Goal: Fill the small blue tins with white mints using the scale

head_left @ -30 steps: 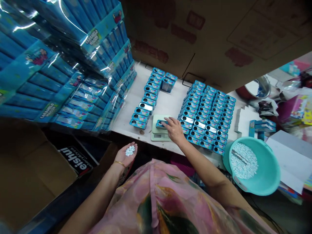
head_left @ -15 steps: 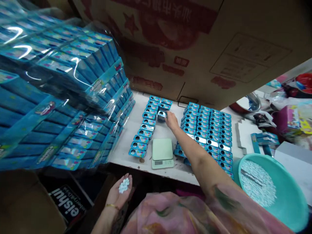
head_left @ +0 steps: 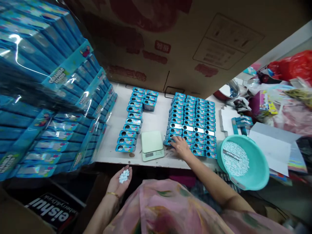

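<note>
In the cupped palm of my left hand (head_left: 120,182) lies a pile of small white pellets (head_left: 124,176), held low in front of the table edge. My right hand (head_left: 180,146) is at the front left corner of a block of blue tins (head_left: 188,125), its fingers closed over a small blue tin (head_left: 167,142). Each tin has a dark round spot on its top. Left of my right hand is a pale green kitchen scale (head_left: 151,143) with a bare plate. Beyond it, more blue tins (head_left: 129,127) form a long column and a short one.
Tall plastic-wrapped stacks of blue boxes (head_left: 65,71) stand at the left. A large cardboard carton (head_left: 180,39) closes off the back. At the right, a turquoise basin (head_left: 259,165) holds many white pellets and a metal strip, near white card pieces (head_left: 265,146) and bagged goods.
My right hand has moved from the short tin column at the back to the front of the right block. The tin it touched stays behind. My left hand still holds the pellets.
</note>
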Demonstrator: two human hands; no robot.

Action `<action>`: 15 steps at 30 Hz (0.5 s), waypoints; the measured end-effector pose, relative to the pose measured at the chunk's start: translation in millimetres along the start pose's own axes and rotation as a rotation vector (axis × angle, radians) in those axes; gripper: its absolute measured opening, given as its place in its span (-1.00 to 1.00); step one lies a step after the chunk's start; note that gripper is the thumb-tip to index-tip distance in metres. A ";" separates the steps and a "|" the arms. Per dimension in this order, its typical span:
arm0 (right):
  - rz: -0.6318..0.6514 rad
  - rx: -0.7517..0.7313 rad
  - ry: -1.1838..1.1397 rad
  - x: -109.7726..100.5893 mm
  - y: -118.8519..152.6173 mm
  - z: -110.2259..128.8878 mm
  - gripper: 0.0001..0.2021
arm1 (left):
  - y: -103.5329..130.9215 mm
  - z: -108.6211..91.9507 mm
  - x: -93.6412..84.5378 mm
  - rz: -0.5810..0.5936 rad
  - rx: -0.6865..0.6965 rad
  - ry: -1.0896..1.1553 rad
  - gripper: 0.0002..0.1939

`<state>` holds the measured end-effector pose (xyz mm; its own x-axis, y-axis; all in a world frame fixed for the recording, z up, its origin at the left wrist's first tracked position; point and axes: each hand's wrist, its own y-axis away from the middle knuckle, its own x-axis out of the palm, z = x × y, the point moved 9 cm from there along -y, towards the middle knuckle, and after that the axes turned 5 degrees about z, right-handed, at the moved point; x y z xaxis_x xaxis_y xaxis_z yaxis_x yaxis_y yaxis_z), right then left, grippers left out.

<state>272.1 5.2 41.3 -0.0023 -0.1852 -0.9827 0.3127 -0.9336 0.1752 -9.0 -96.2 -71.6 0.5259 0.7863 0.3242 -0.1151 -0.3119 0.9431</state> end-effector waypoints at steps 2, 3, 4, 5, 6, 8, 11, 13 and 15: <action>-0.021 0.027 0.058 10.0 9.2 6.2 -0.85 | 0.6 5.2 9.3 0.046 -0.006 -0.022 -0.82; -0.046 0.038 0.069 9.9 11.1 8.2 -0.86 | 1.4 7.1 12.7 0.067 -0.007 -0.028 -0.82; -0.073 0.043 0.070 6.7 12.5 10.1 -0.86 | 2.4 8.4 14.9 0.083 -0.006 -0.030 -0.81; -0.097 0.042 0.064 0.8 14.0 12.4 -0.85 | 3.6 9.5 15.7 0.093 -0.004 -0.031 -0.81; -0.115 0.036 0.054 -7.0 15.6 15.3 -0.85 | 4.9 10.4 15.4 0.098 -0.003 -0.032 -0.80; -0.130 0.005 0.039 -24.3 16.9 25.1 -0.82 | 7.7 12.1 12.0 0.092 0.004 -0.031 -0.80; -0.104 -0.094 0.045 -38.8 6.0 52.1 -0.80 | 12.0 16.6 6.2 0.069 0.006 -0.026 -0.81; -0.077 -0.153 0.056 -36.0 -9.7 71.8 -0.81 | 14.4 20.1 5.5 0.066 0.007 -0.019 -0.81; -0.054 -0.182 0.050 -26.8 -25.8 85.6 -0.81 | 16.0 22.5 7.0 0.075 0.010 -0.017 -0.81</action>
<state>182.8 7.9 68.2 0.0218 -0.1166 -0.9929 0.4800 -0.8700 0.1127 11.8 -107.7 -55.9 0.5305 0.7513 0.3927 -0.1466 -0.3749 0.9154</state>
